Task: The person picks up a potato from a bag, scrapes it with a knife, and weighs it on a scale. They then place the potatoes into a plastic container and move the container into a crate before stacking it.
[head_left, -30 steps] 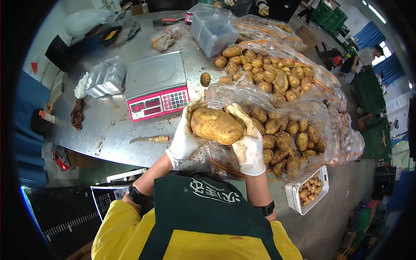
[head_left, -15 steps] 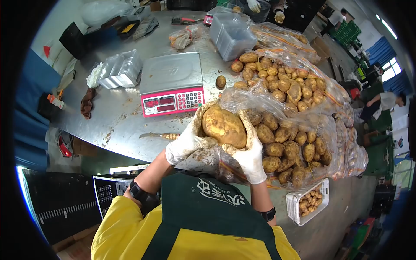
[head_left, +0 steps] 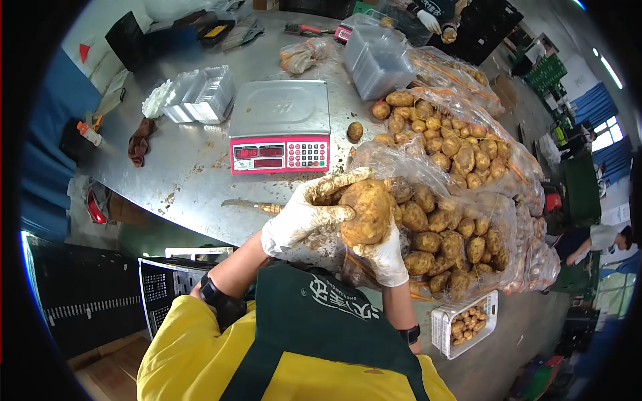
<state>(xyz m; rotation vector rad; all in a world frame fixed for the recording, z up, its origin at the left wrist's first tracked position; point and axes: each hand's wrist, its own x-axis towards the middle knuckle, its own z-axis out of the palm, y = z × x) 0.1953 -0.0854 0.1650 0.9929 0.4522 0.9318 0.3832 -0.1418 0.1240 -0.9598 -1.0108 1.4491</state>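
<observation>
A large, dirt-marked potato is held up over the table's front edge, between my two gloved hands. My left hand grips it from the left, with the thumb across its near side and the fingers along its top. From below and the right my right hand supports it; the potato hides most of those fingers. Both white gloves are soiled. Just beyond my left hand stands a red-fronted scale with a bare metal plate. A knife with a wooden handle lies left of my left hand.
Open plastic bags of potatoes fill the right side. A single potato lies beside the scale. Clear plastic trays and stacked tubs stand farther back. A white crate holds small potatoes. A co-worker's gloved hand shows at the far side.
The large potato has been turned, so its outline now looks rounder and more upright. My left hand's fingers have shifted toward its top. My right hand has moved lower behind it.
</observation>
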